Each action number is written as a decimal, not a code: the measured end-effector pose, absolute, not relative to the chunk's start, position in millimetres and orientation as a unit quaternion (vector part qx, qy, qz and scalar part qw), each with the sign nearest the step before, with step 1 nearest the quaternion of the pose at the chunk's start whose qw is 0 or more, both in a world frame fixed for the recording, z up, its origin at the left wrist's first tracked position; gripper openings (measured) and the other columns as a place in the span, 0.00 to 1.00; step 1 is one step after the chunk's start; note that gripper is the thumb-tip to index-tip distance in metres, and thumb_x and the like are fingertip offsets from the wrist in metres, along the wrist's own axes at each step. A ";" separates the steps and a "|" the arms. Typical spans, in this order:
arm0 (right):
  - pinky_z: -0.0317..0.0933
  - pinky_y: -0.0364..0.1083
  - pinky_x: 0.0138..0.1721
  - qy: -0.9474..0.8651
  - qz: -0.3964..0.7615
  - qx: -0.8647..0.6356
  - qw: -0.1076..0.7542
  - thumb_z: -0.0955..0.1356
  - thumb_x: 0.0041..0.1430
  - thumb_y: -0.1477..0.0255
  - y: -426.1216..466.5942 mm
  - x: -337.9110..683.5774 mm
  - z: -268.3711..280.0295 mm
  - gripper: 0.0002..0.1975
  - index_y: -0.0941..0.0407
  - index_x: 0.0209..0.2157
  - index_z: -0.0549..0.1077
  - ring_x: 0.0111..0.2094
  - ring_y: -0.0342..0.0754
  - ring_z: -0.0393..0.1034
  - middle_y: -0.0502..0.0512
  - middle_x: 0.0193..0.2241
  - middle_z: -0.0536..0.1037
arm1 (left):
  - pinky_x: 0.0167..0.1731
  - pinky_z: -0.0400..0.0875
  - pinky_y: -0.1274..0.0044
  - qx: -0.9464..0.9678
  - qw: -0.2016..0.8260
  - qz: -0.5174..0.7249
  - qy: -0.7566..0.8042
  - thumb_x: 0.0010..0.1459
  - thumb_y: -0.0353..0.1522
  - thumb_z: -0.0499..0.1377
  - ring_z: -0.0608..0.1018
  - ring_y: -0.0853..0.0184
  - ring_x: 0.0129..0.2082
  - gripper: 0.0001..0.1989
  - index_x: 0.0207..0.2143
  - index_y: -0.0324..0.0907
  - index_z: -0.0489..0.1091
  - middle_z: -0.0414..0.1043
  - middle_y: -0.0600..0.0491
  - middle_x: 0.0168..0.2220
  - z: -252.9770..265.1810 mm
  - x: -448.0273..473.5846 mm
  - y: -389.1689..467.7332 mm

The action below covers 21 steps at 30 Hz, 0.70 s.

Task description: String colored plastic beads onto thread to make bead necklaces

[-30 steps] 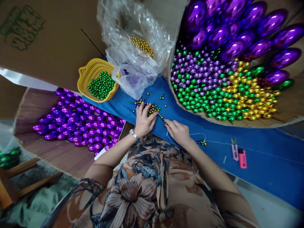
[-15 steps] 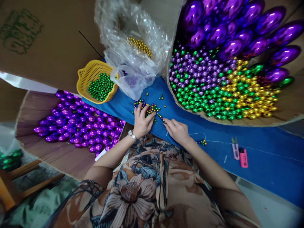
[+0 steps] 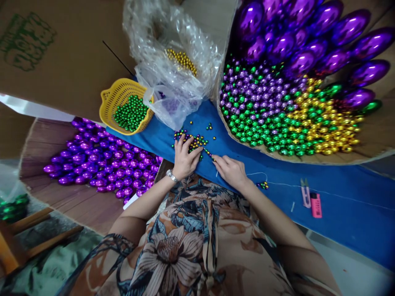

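Observation:
Small green, gold and purple beads (image 3: pixel 197 142) lie in a loose pile on the blue cloth (image 3: pixel 339 197). Over the near left side of this pile rests my left hand (image 3: pixel 185 159), its fingers spread and touching beads. My right hand (image 3: pixel 231 169) is closed in a pinch on a thin needle (image 3: pixel 204 149) that points left into the pile. Several beads sit along the needle, close to the fingertips. From behind that hand a white thread (image 3: pixel 290 186) trails right across the cloth. A small cluster of beads (image 3: pixel 263 185) lies by the thread, near my right wrist.
A yellow basket (image 3: pixel 106 105) holds green beads. Beside it is a clear plastic bag (image 3: pixel 182 94) with gold beads. Cartons of larger purple ornaments (image 3: pixel 101 164) and mixed balls (image 3: pixel 271 123) flank the cloth. Thread snips (image 3: pixel 305 193) and a pink lighter (image 3: pixel 316 204) lie right.

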State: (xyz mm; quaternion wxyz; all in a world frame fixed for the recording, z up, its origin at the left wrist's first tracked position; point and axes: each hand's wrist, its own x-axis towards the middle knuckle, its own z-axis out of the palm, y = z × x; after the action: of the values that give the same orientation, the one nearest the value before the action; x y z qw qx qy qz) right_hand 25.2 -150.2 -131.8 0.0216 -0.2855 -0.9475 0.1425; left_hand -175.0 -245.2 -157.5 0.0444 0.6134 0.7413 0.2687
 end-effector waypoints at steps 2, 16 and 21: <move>0.52 0.41 0.31 -0.948 0.142 -0.284 0.016 0.57 0.70 0.63 -150.2 25.5 -130.9 0.20 0.50 0.53 0.74 0.31 0.40 0.70 0.53 0.32 0.77 | 0.62 0.49 0.48 0.612 0.047 0.271 0.741 0.62 0.35 0.56 0.52 0.50 0.68 0.13 0.47 0.52 0.75 0.62 0.48 0.61 -158.1 -175.0 -245.0; 0.49 0.42 0.28 -0.955 0.111 -0.276 -0.022 0.58 0.70 0.63 -154.0 26.0 -138.6 0.19 0.48 0.55 0.72 0.28 0.40 0.68 0.53 0.32 0.75 | 0.62 0.49 0.48 0.619 0.058 0.260 0.739 0.63 0.38 0.55 0.53 0.50 0.68 0.12 0.44 0.48 0.75 0.63 0.47 0.60 -148.6 -168.5 -240.7; 0.53 0.41 0.27 -0.948 0.134 -0.289 0.009 0.57 0.69 0.57 -155.1 19.0 -141.4 0.23 0.51 0.56 0.71 0.30 0.41 0.70 0.56 0.37 0.75 | 0.63 0.48 0.48 0.626 0.068 0.264 0.731 0.62 0.37 0.56 0.53 0.50 0.68 0.12 0.45 0.48 0.75 0.63 0.47 0.60 -148.3 -165.6 -245.0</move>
State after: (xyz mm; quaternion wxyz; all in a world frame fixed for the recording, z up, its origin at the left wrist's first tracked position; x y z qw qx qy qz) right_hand 19.0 -155.1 -141.4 0.0094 -0.2886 -0.9480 0.1340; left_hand -165.6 -245.0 -148.3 0.0683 0.6255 0.7310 0.2640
